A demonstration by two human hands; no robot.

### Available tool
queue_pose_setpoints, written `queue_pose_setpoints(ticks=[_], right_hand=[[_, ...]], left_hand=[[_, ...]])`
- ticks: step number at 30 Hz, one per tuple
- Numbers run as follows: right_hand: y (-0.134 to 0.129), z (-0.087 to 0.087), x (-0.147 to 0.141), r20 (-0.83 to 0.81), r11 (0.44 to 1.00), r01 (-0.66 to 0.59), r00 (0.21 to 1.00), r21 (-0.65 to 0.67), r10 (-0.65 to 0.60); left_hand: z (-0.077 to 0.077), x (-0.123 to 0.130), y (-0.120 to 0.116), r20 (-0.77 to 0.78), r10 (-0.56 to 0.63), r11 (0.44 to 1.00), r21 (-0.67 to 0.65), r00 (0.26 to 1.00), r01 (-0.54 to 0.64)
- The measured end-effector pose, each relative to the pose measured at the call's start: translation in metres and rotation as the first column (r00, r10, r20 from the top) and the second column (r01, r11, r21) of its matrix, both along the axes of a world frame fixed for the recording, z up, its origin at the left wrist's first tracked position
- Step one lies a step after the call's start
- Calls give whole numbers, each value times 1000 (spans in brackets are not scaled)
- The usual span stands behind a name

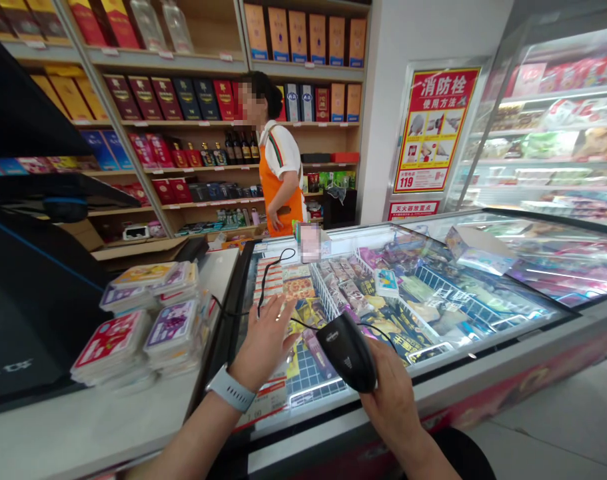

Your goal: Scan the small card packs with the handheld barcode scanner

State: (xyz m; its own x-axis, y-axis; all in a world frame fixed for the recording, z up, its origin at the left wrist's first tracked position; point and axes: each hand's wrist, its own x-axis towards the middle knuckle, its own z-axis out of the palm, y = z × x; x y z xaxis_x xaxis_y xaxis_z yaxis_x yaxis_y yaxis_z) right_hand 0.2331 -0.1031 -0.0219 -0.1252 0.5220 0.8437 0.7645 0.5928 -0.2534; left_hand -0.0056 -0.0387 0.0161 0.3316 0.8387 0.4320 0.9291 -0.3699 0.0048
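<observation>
My right hand (390,400) is shut around a black handheld barcode scanner (347,351), and a thin black cable (270,280) trails from it across the freezer. My left hand (263,343) is open with its fingers spread, holding nothing, and hovers over the glass lid of a chest freezer (433,370). A grey smartwatch (230,389) sits on my left wrist. Stacks of flat packaged goods (173,330) stand on the white counter (83,427), just left of my left hand. Packaged frozen foods fill the wire baskets under the glass.
A person in an orange apron (280,173) stands beyond the freezer before wooden shelves of boxed liquor (183,100). A dark screen (28,300) fills the left. A red fire-hydrant sign (436,130) and a refrigerated display case (548,133) stand at the right.
</observation>
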Motion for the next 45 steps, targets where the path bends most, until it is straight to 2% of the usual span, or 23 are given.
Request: queue_pose_setpoints(ticks=[7,13,16,19,23,26,32,37,45], right_hand=[[-1,-6,-1,37,1000,-11,999,10,11],[1,-10,3,30,999,-33,999,-10,33],[1,-12,5,31,999,-38,999,-9,38],[1,-13,5,36,999,-39,999,-5,39],[0,-12,4,52,999,-40,998,1,40],[0,-12,4,58,999,-44,997,-6,45],[-2,-10,4,57,999,-52,997,-6,52],[-2,-9,3,47,998,-66,997,-17,67],[-1,-8,2,42,996,-84,995,-16,85]], left_hand=[[-13,-45,-34,-23,128,980,155,992,-123],[-18,-66,-62,17,170,955,243,985,-169],[-11,-73,-78,80,174,936,295,981,-190],[2,-80,-89,172,221,896,354,960,-269],[15,-91,-88,231,373,824,364,899,-435],[18,-96,-82,218,450,806,320,866,-499],[11,-103,-72,187,428,818,335,884,-467],[4,-113,-71,182,417,778,436,890,-453],[14,-118,-78,186,286,788,512,940,-341]])
